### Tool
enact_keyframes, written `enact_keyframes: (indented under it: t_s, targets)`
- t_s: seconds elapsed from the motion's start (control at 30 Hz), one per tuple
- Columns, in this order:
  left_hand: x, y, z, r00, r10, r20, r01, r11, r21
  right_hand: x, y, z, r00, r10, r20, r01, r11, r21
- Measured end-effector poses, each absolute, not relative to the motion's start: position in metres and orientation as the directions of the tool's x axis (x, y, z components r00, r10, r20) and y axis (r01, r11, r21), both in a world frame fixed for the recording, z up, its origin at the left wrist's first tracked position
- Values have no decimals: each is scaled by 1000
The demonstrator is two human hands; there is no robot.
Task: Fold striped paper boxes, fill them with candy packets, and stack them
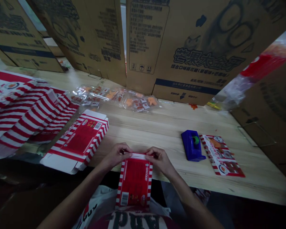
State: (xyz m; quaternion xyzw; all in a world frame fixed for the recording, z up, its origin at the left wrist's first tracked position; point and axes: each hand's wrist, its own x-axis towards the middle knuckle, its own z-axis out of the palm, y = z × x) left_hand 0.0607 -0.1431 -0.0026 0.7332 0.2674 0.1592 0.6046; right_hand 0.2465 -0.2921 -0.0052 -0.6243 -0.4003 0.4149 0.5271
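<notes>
Head view, looking down over the near edge of a wooden table (157, 127). Both forearms enter from the lower corners and converge at the centre, with the wrists slightly bent and the knuckles turned upward. The left hand (116, 155) and the right hand (160, 160) are each closed in a pinch on the far end of a red-and-white striped box (134, 179), fingertips pressing its white top flap from opposite corners. The striped box points away from the body. Its far end sits at the table's near edge, and its near end (the one bearing a barcode) lies close to the person's shirt. Directions are read from the striped box. At 10 o'clock a flattened carton (81, 140) of the same print lies on the table near the left hand, and farther out toward 9 to 10 o'clock is a pile of flat cartons (21, 111). At 12 o'clock, well apart, lie clear bags (119, 97) of small orange pieces. At 2 o'clock stands a blue tape dispenser (192, 145), with a printed card (222, 156) flat just beside it on its 3 o'clock side. Large brown shipping cartons (193, 47) stand along the far edge from 10 to 2 o'clock.
</notes>
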Motion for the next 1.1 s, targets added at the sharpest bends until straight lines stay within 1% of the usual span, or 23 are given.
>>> enact_keyframes:
  t_s: [0.2,0.3,0.47,0.67,0.73,0.77,0.87,0.93,1.03,1.1]
  targets:
    - [64,-123,12,853,484,-197,275,-96,957,255,-276,9,253,955,-155,106,-187,-977]
    - [65,-115,17,870,437,-228,291,-82,953,259,-269,16,193,961,-197,77,-216,-973]
    - [66,-108,19,896,383,-226,287,-111,951,264,-262,20,157,957,-245,19,-251,-968]
    - [72,-105,17,925,347,-154,254,-264,930,266,-261,16,141,954,-265,49,-274,-960]
    - [72,-107,19,927,350,-138,245,-285,927,265,-265,18,142,963,-228,98,-243,-965]
    - [70,-110,20,928,353,-118,231,-298,926,265,-267,20,144,972,-187,142,-208,-968]
    - [63,-118,22,944,330,-26,153,-366,918,262,-280,23,138,990,-22,339,-68,-939]
    - [57,-124,19,947,319,28,101,-380,919,259,-289,21,129,989,69,429,7,-903]
    - [51,-136,5,913,402,62,67,-300,952,250,-299,10,197,966,166,424,69,-903]
    - [52,-146,-6,870,491,53,38,-173,984,241,-304,1,306,929,209,377,83,-922]
